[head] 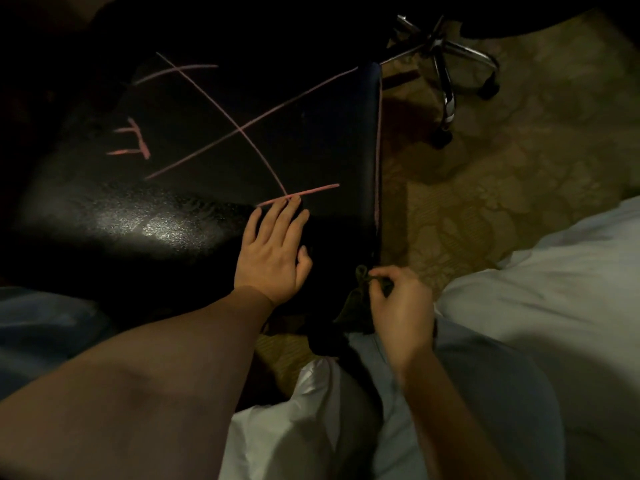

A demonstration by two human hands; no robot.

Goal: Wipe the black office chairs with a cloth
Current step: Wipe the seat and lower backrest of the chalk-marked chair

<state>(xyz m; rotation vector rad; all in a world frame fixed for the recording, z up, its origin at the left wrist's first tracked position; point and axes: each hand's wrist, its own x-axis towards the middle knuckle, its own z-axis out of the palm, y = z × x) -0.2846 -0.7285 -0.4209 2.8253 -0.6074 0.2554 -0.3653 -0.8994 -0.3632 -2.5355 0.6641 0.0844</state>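
Observation:
A black office chair point(166, 188) fills the left and middle of the view, its shiny leather surface marked with several pink chalk-like lines point(242, 133). My left hand point(273, 251) rests flat on that surface near its right edge, fingers straight and spread, fingertips at one pink line. My right hand point(398, 306) is just off the chair's right corner and pinches a dark cloth point(356, 303), which hangs down bunched below the fingers.
A second chair's chrome star base point(446, 64) with castors stands at the top right on patterned beige carpet point(502, 161). White fabric point(554, 271) lies at the right, and my light trousers fill the bottom.

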